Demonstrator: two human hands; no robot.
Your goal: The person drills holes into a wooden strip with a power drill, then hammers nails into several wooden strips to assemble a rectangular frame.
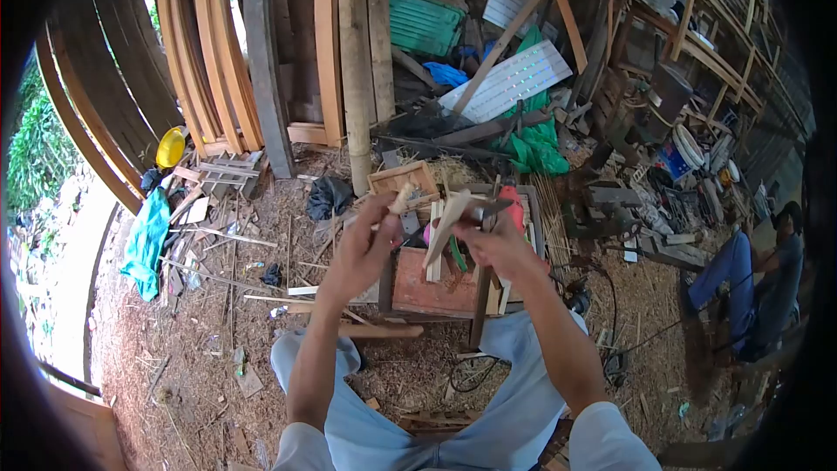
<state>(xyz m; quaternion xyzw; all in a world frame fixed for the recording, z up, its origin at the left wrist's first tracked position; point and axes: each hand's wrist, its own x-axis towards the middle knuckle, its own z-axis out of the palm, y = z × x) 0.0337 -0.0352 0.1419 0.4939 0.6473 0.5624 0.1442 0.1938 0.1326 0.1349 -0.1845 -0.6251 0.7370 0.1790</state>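
My left hand (364,244) is raised over the work table, its thumb and fingers pinching a small pale piece of wood (402,200). Opposite it, my right hand (499,247) is closed, fingertips at the edge of a pale wood strip (446,228) that slants downward. A dark, pointed blade-like piece (495,207) shows just above the right fingers; I cannot tell whether it is gripped too. Below both hands stands a low table with a reddish top (427,283). A small wooden tray (403,181) lies at its far side.
Wood shavings and sticks cover the ground (235,323). Bamboo posts (356,70) and boards (209,52) stand ahead. A green crate (425,24), a white panel (514,83) and green sheeting (534,146) lie beyond the table. Another person (772,270) sits at right.
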